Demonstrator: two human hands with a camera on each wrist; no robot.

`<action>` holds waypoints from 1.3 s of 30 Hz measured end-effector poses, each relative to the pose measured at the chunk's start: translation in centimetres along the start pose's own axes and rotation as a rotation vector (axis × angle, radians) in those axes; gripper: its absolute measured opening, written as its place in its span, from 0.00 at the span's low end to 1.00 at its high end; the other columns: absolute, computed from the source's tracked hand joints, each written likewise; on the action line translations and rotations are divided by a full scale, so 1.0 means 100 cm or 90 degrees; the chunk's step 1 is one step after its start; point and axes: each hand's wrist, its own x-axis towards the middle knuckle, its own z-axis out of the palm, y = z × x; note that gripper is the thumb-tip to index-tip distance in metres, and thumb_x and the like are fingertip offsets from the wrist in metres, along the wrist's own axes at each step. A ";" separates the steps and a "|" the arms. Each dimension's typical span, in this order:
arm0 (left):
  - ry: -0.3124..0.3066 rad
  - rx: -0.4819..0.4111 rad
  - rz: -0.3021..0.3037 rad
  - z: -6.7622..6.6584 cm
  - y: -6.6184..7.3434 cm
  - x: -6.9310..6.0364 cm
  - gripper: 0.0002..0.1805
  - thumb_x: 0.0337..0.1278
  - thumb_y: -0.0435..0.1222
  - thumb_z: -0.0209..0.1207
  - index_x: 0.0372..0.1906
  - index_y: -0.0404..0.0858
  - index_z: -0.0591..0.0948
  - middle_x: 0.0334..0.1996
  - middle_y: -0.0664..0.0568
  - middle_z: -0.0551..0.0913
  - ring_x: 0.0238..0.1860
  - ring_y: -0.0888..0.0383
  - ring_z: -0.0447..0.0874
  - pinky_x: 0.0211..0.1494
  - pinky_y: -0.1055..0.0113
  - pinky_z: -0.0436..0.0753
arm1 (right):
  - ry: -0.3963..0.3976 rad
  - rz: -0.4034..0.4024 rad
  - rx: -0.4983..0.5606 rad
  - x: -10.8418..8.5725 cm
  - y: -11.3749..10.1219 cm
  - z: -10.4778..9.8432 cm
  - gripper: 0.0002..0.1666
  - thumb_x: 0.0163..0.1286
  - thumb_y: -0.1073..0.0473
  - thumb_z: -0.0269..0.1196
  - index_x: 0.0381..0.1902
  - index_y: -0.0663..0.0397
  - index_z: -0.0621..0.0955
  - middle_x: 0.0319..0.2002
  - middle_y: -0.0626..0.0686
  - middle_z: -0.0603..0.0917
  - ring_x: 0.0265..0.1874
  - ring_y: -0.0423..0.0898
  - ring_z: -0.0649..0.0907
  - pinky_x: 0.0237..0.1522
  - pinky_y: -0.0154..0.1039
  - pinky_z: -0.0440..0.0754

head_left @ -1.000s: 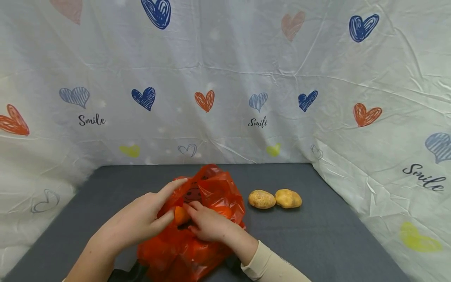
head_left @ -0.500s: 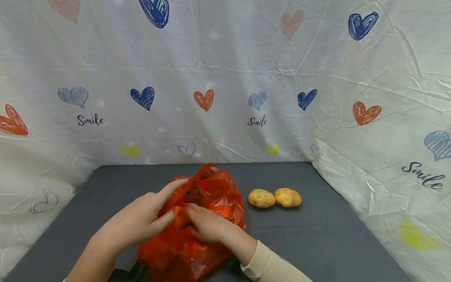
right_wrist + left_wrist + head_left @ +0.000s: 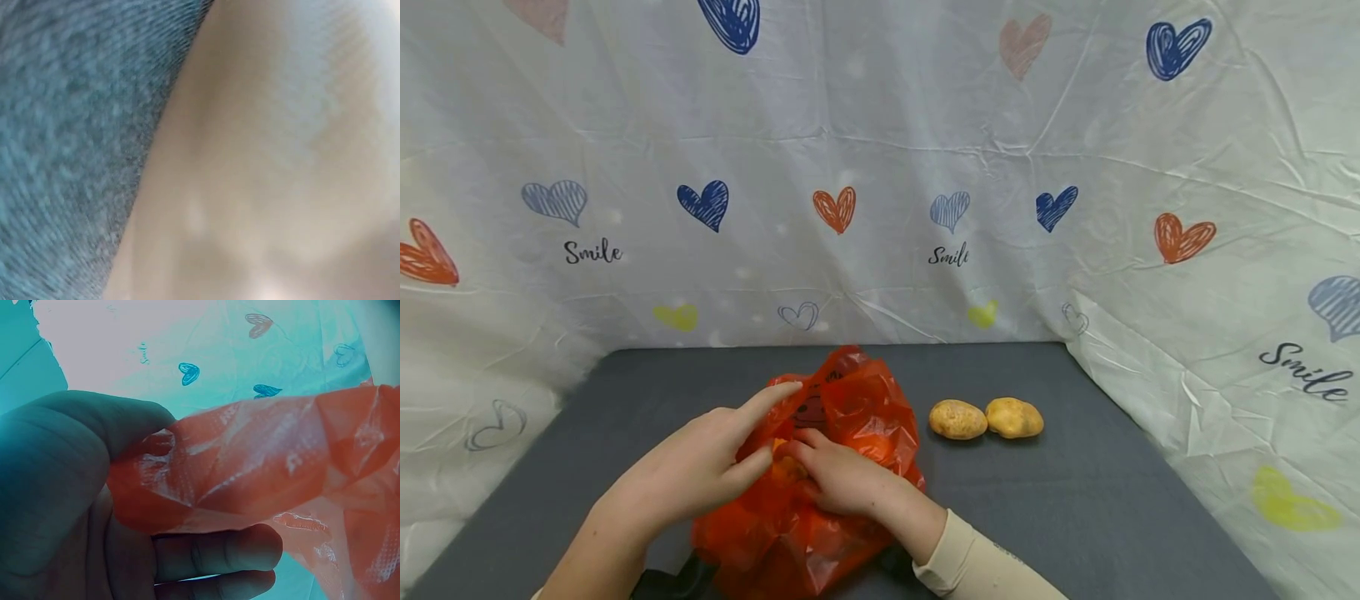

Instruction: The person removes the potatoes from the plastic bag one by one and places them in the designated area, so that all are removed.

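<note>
A crumpled, see-through red plastic bag [image 3: 880,408] lies on the grey table, its mouth spread between the hands. My left hand [image 3: 692,467] pinches the bag's rim; the left wrist view shows the bag's film [image 3: 250,462] between the thumb and fingers of the left hand [image 3: 69,475]. My right hand [image 3: 842,475] reaches into the mouth, its fingertips around a round orange thing [image 3: 788,468] that the bag and fingers partly cover. The right wrist view is blurred, mostly pale sleeve [image 3: 262,156] and grey cloth.
Two potatoes [image 3: 958,419] [image 3: 1014,417] lie side by side right of the bag. A black object [image 3: 673,583] pokes out at the table's front, left of the bag. A white curtain [image 3: 880,275] with printed hearts hangs behind and beside the table [image 3: 1075,500].
The orange thing has gone lower into the bag with my right fingers, and less of it shows. My left hand has stayed at the rim.
</note>
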 end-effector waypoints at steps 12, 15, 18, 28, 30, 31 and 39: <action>-0.003 -0.002 0.000 0.000 0.000 0.001 0.38 0.63 0.29 0.59 0.77 0.47 0.65 0.14 0.64 0.59 0.12 0.67 0.54 0.18 0.70 0.64 | -0.093 0.034 0.041 -0.001 -0.001 -0.005 0.30 0.79 0.54 0.59 0.75 0.31 0.72 0.72 0.57 0.67 0.55 0.43 0.82 0.54 0.35 0.79; -0.002 -0.001 0.001 0.000 0.000 0.000 0.38 0.63 0.29 0.59 0.77 0.47 0.65 0.14 0.65 0.59 0.12 0.67 0.54 0.18 0.70 0.64 | -0.086 0.015 0.043 -0.001 0.000 -0.005 0.29 0.79 0.56 0.59 0.75 0.34 0.73 0.71 0.58 0.68 0.60 0.44 0.79 0.59 0.35 0.77; -0.001 0.000 0.001 0.000 0.000 0.000 0.38 0.64 0.28 0.59 0.77 0.47 0.65 0.14 0.65 0.59 0.12 0.67 0.54 0.18 0.70 0.64 | -0.054 -0.012 0.049 -0.001 0.001 -0.004 0.27 0.77 0.57 0.61 0.72 0.37 0.76 0.68 0.58 0.69 0.55 0.42 0.80 0.56 0.31 0.77; -0.008 -0.011 -0.005 0.000 -0.001 -0.001 0.38 0.64 0.28 0.59 0.78 0.47 0.65 0.14 0.64 0.60 0.12 0.67 0.54 0.18 0.69 0.65 | -0.021 0.042 0.150 -0.010 0.005 -0.025 0.29 0.74 0.55 0.65 0.71 0.36 0.75 0.67 0.55 0.66 0.53 0.42 0.79 0.54 0.36 0.78; -0.005 -0.007 -0.004 -0.001 -0.001 -0.001 0.38 0.64 0.29 0.60 0.78 0.46 0.65 0.14 0.64 0.60 0.12 0.67 0.55 0.18 0.69 0.66 | -0.012 0.048 0.160 -0.012 0.007 -0.032 0.29 0.74 0.53 0.65 0.72 0.36 0.74 0.68 0.55 0.66 0.59 0.45 0.78 0.58 0.39 0.77; -0.002 -0.005 -0.003 -0.001 -0.002 -0.001 0.38 0.64 0.29 0.60 0.78 0.46 0.65 0.14 0.64 0.60 0.12 0.67 0.55 0.18 0.69 0.66 | -0.008 0.050 0.166 -0.014 0.009 -0.035 0.29 0.74 0.52 0.65 0.71 0.35 0.74 0.68 0.54 0.67 0.61 0.45 0.77 0.60 0.41 0.77; 0.013 0.000 -0.003 -0.003 -0.002 -0.002 0.38 0.63 0.29 0.60 0.77 0.46 0.65 0.13 0.65 0.59 0.12 0.68 0.55 0.18 0.70 0.66 | 0.020 -0.011 0.237 -0.025 0.022 -0.062 0.26 0.73 0.54 0.66 0.66 0.36 0.75 0.62 0.45 0.72 0.60 0.40 0.72 0.62 0.38 0.73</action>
